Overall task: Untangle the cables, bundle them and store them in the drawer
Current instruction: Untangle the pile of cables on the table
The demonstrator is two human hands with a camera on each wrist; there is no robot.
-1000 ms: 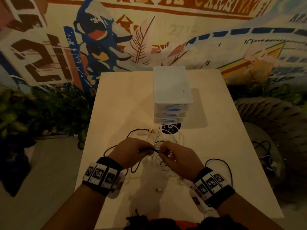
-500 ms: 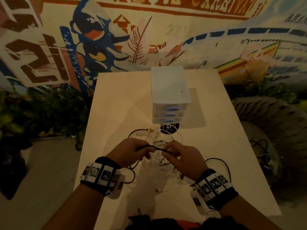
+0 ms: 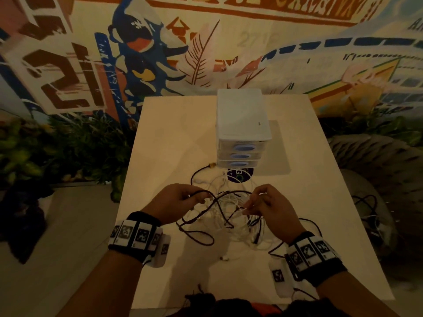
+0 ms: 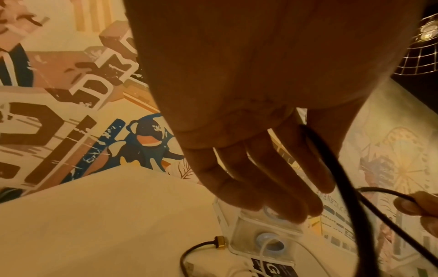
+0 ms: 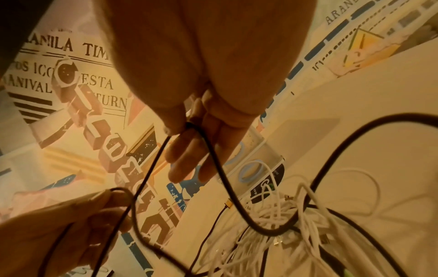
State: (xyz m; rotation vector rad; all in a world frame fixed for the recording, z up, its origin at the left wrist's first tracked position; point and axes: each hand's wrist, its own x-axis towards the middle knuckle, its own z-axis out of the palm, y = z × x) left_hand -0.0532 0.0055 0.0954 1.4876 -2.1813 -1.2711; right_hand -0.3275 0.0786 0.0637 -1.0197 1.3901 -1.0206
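Left hand (image 3: 180,202): thumb and forefinger pinched on black cable (image 3: 215,203); other fingers loosely extended, as seen from left wrist.
Right hand (image 3: 269,205): thumb and forefinger pinched on same black cable further along; remaining fingers relaxed, holding nothing else visible.
Black cable: draped in slack arc between both hands, then dropping into tangle (image 3: 231,216); gold plug (image 3: 211,165) lying on table (image 3: 174,138) just beside drawers (image 3: 243,154).
Tangle: white cables (image 5: 279,219) knotted with black loops, resting on table between hands and drawers, near front of bottom drawer.
Drawers: small three-tier unit, all fronts closed, at table centre beyond tangle.
Handling: light, limp, no shape held alone; jacket probably smooth enough to slide through knots; plugs likely to snag on loops. Thin white cables more prone to kinking under hard pulls.
Best hold: close to snag, one pinch either side, feeding a free plug end back through rather than tugging mid-length.
Change from half a second ago: hands, then nearly touching over tangle, now drawn well apart; black span between them longer and lifted clear, loop beneath opened wider.
Stage: judged early untangling; nothing bundled or stored.
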